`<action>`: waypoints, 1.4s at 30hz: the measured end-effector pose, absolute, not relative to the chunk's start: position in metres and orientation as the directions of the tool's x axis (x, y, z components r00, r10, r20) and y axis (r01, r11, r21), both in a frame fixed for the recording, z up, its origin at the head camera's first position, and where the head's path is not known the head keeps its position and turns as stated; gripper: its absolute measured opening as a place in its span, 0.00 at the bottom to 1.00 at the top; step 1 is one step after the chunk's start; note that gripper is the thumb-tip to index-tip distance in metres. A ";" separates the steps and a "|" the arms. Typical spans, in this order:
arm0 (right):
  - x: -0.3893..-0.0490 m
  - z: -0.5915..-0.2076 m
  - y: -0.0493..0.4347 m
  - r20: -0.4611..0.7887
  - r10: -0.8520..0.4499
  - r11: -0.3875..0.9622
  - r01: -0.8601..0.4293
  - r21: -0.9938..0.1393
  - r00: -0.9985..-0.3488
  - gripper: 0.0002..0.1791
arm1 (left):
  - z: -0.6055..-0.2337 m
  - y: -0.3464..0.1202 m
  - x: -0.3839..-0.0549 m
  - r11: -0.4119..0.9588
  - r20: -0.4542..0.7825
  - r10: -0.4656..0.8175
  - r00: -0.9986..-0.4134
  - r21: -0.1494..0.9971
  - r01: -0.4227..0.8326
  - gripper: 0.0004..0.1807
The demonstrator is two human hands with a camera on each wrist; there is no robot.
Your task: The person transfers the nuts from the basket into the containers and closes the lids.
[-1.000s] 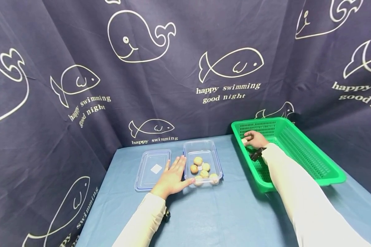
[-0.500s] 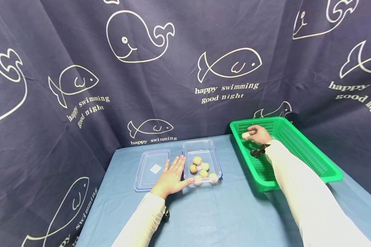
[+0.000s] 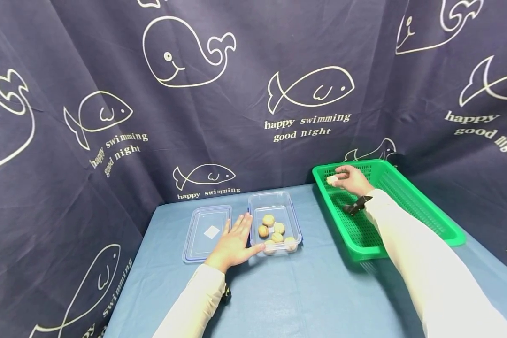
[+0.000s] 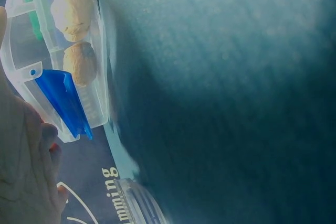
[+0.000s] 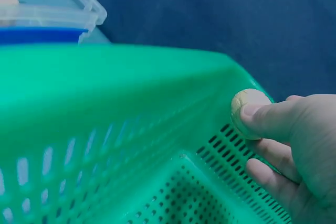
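My right hand (image 3: 353, 181) pinches a pale round walnut (image 5: 247, 103) between thumb and fingers, at the far left corner of the green plastic basket (image 3: 422, 203). In the right wrist view, the walnut is level with the upper part of the basket wall. My left hand (image 3: 233, 245), fingers straight and thumb spread, rests against the left side of a clear plastic container (image 3: 296, 213). Several walnuts (image 3: 268, 220) lie inside that container, mostly in its nearer half. A blue side clip (image 4: 63, 100) of the container hangs unfastened in the left wrist view.
A clear lid with a blue seal (image 3: 198, 241) lies on the blue tablecloth (image 3: 274, 300), left of the container. Behind the table hangs a dark blue curtain (image 3: 245, 122) with whale and fish drawings. The basket's raised rim stands between the right hand and the container.
My right hand has risen from low in the basket towards its far left rim, with the walnut between its fingers. My left hand keeps its place at the container.
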State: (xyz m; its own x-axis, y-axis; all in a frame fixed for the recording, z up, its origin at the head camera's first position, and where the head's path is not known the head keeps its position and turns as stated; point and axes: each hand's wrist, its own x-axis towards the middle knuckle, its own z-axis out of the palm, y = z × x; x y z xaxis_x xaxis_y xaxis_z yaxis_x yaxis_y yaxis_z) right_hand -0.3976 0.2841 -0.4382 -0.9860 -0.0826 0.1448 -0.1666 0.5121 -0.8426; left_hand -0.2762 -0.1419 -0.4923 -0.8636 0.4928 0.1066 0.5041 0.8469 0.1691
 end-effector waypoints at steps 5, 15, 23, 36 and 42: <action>-0.389 -0.427 0.279 0.148 -0.081 0.473 -0.169 -0.865 -0.986 0.31 | -0.493 -0.142 -0.276 0.851 0.098 0.488 -0.867 0.167 0.498 0.56; -0.377 -0.420 0.272 0.149 -0.037 0.448 -0.149 -0.881 -0.988 0.32 | -0.497 -0.143 -0.277 0.851 0.097 0.487 -0.868 0.170 0.497 0.57; -0.365 -0.411 0.260 0.173 -0.022 0.476 -0.162 -0.864 -0.985 0.31 | -0.494 -0.143 -0.278 0.852 0.096 0.489 -0.867 0.161 0.499 0.56; -0.350 -0.396 0.234 0.174 -0.018 0.439 -0.164 -0.884 -0.985 0.30 | -0.490 -0.142 -0.276 0.846 0.097 0.495 -0.863 0.170 0.505 0.56; -0.346 -0.398 0.221 0.155 -0.030 0.401 -0.153 -0.903 -0.988 0.32 | -0.491 -0.141 -0.276 0.851 0.089 0.492 -0.866 0.163 0.500 0.56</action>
State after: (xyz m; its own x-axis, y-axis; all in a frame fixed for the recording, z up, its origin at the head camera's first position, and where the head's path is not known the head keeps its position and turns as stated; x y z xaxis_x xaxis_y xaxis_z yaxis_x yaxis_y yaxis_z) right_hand -0.3460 0.2211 -0.3981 -0.9875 -0.0297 0.1546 -0.1535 0.4014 -0.9029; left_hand -0.2758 -0.1405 -0.4912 -0.8660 0.4921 0.0890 0.5000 0.8506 0.1627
